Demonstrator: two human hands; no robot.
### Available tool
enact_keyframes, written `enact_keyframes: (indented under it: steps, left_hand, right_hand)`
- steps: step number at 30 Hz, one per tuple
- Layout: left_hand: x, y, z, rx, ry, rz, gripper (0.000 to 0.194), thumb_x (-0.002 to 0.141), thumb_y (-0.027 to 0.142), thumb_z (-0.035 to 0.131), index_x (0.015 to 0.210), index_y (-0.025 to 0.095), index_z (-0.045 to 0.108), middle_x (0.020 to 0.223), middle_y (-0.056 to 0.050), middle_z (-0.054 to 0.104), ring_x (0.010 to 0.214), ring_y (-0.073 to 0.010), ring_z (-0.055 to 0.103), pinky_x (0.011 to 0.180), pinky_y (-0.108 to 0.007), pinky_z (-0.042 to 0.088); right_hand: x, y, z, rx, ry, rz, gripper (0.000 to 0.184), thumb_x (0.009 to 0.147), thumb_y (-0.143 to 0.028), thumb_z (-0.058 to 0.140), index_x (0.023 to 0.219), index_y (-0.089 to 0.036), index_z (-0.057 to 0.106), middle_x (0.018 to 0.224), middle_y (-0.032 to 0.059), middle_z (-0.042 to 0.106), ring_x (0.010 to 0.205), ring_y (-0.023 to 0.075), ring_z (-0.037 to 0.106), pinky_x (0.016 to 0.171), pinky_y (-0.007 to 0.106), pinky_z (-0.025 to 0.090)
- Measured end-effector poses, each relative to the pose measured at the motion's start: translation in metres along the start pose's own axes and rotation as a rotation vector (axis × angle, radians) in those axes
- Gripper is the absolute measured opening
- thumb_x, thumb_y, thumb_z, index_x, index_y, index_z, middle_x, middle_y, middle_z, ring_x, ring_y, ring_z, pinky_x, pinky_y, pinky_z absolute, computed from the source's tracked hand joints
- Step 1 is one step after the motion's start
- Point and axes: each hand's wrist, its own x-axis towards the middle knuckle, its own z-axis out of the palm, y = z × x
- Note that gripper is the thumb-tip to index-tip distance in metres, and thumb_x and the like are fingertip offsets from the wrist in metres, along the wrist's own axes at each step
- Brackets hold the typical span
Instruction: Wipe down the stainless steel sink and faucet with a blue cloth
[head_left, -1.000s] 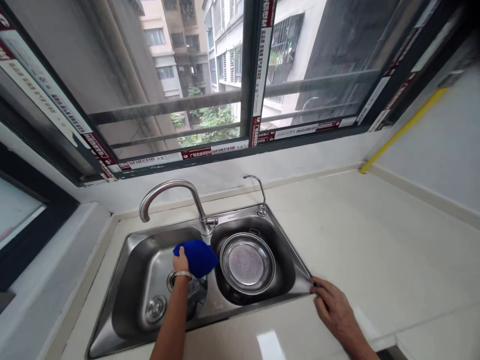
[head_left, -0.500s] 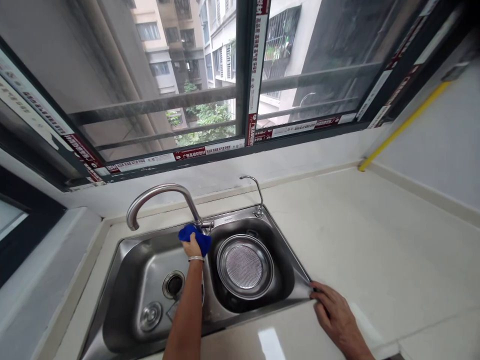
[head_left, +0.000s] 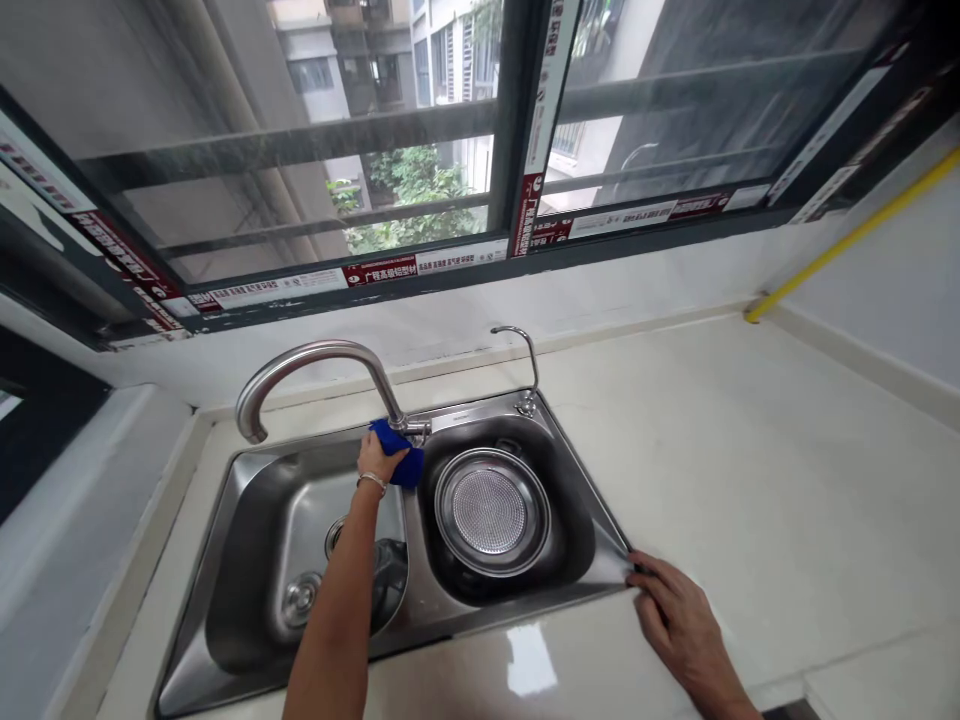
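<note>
Blue cloth (head_left: 400,457) is bunched against the base of the tap (head_left: 315,375), at the back rim of the sink (head_left: 225,560). It is gripped by the left hand (head_left: 379,458), fingers closed around it and pressed to the tap stem. Whether the cloth wraps fully round the stem can't be told; the hand is in the way. The right hand (head_left: 679,625) is laid flat on the tabletop (head_left: 750,480), fingers spread, fingertips touching the sink's front right corner; nothing is held. A round strainer (head_left: 491,510) sits in the right basin, just right of the tap base. A small second spout (head_left: 525,365) stands right of the tap.
</note>
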Motion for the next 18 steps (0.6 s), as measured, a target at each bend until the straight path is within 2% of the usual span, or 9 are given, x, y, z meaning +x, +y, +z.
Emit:
enact_keyframes:
  steps: [5,8,10,13,18]
  left_hand:
    - [-0.005,0.010,0.005,0.040,0.002,-0.003,0.072,0.073,0.055,0.074,0.128,0.014,0.050,0.130,-0.017,0.058,0.120,-0.0315,0.059,0.100,-0.040,0.049]
    - [-0.012,0.018,0.008,0.074,0.020,-0.030,0.080,0.071,0.061,0.074,0.129,0.013,0.048,0.130,-0.019,0.058,0.120,-0.0350,0.057,0.098,-0.043,0.050]
    - [-0.015,0.025,0.011,0.103,0.040,-0.065,0.076,0.074,0.061,0.070,0.128,0.012,0.049,0.131,-0.021,0.056,0.119,-0.0368,0.056,0.096,-0.045,0.050]
    - [-0.014,0.030,0.014,0.137,0.040,-0.085,0.063,0.081,0.057,0.064,0.125,0.014,0.051,0.131,-0.020,0.056,0.118,-0.0354,0.058,0.094,-0.045,0.050]
    - [0.003,0.019,0.003,0.165,-0.066,0.004,0.060,0.078,0.055,0.069,0.124,0.019,0.054,0.127,-0.016,0.062,0.114,-0.0324,0.062,0.092,-0.041,0.052]
  right_hand:
    - [-0.001,0.000,-0.001,-0.024,-0.022,0.009,0.020,0.089,-0.025,0.051,0.103,-0.025,0.065,0.126,0.0076,0.065,0.114,0.0267,0.062,0.099,0.051,0.051]
    - [-0.002,0.001,-0.001,-0.033,-0.026,0.008,0.020,0.088,-0.025,0.050,0.102,-0.025,0.065,0.126,0.0075,0.065,0.113,0.0269,0.063,0.099,0.051,0.051]
    - [-0.002,0.001,-0.001,-0.038,-0.037,0.013,0.021,0.088,-0.026,0.050,0.102,-0.025,0.065,0.126,0.0076,0.066,0.113,0.0271,0.063,0.098,0.050,0.051]
    - [-0.001,0.001,-0.002,-0.043,-0.038,0.018,0.021,0.088,-0.026,0.050,0.102,-0.025,0.066,0.125,0.0080,0.066,0.113,0.0276,0.063,0.097,0.050,0.051]
    - [-0.001,0.001,-0.003,-0.053,-0.025,-0.013,0.020,0.090,-0.025,0.050,0.104,-0.025,0.065,0.126,0.0080,0.065,0.114,0.0269,0.062,0.096,0.050,0.050]
